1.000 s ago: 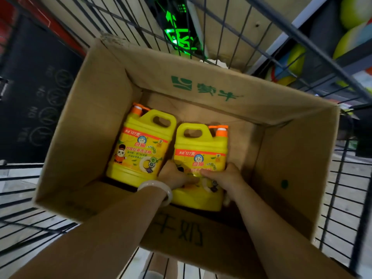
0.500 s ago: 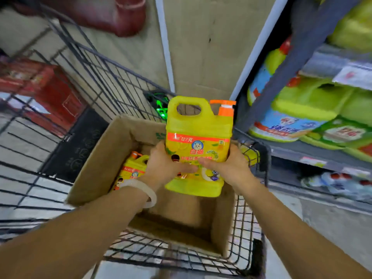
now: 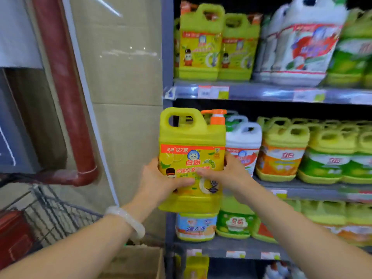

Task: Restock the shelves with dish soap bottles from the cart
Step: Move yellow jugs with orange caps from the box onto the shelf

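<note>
- Left hand (image 3: 159, 181) and right hand (image 3: 227, 174) grip a yellow bottle (image 3: 191, 146) upright by its sides, in front of the shelves (image 3: 261, 93).
- Its orange pump (image 3: 215, 115) points left.
- Cart (image 3: 56, 210) and box (image 3: 138, 260) sit lower left.
- A bracelet (image 3: 128, 220) rings the left wrist.

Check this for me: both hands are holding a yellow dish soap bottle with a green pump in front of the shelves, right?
Not quite. In the head view, the left hand and right hand do hold the yellow dish soap bottle in front of the shelves, but its pump is orange, not green.
</note>
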Motion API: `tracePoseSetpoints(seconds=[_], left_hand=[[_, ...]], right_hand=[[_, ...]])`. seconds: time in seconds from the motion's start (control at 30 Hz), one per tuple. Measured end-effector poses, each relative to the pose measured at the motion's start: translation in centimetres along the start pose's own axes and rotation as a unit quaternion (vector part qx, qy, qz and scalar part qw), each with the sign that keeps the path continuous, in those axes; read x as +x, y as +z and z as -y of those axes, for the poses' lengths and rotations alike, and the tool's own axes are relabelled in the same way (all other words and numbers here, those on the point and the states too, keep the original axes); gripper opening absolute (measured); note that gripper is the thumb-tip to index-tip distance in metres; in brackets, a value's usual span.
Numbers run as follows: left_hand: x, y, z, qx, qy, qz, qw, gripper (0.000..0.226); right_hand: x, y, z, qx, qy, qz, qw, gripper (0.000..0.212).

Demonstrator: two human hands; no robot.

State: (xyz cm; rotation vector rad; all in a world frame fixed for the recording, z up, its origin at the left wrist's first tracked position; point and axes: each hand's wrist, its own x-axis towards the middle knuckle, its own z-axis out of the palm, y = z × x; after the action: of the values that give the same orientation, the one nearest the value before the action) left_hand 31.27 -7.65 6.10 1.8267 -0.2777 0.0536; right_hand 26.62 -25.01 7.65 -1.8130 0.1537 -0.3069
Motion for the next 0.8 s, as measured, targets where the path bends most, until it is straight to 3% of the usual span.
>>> tracePoseSetpoints(seconds=[0.33,0.43,0.5,0.6,0.67,0.73,0.8], left_hand=[[7.9,5.9,-18.0,-0.022,0.158,-0.050,0.986,0.097],[11.6,7.3,-22.0,-0.043,0.198,-0.050,0.978,0.110],[14.0,8.3,-24.1,-0.039,0.215,-0.053,0.974,0.107],[18.2,9.8,-26.4,-0.027,0.226,-0.064,0.972,0.085],[21.2,11.0,-27.2,-0.025,0.226,-0.068,0.971,0.065],[23.9,12.2,-27.2,-0.024,0.223,-0.073,0.972,0.069],[25.9,13.3,-26.6,-0.022,0.217,-0.074,0.973,0.082]], right_hand=[[5.6,-13.6,14.0,-0.018,-0.134,-0.063,0.989,0.036],[8.7,-16.5,17.4,-0.037,-0.162,-0.086,0.982,0.050],[11.0,-18.0,18.8,-0.034,-0.176,-0.091,0.980,0.049],[15.2,-19.6,20.2,-0.034,-0.192,-0.097,0.976,0.030],[18.0,-20.2,20.3,-0.037,-0.195,-0.104,0.975,0.039],[20.6,-20.7,20.0,-0.025,-0.198,-0.109,0.974,0.048],[22.6,-21.1,19.2,-0.012,-0.208,-0.106,0.972,0.040]])
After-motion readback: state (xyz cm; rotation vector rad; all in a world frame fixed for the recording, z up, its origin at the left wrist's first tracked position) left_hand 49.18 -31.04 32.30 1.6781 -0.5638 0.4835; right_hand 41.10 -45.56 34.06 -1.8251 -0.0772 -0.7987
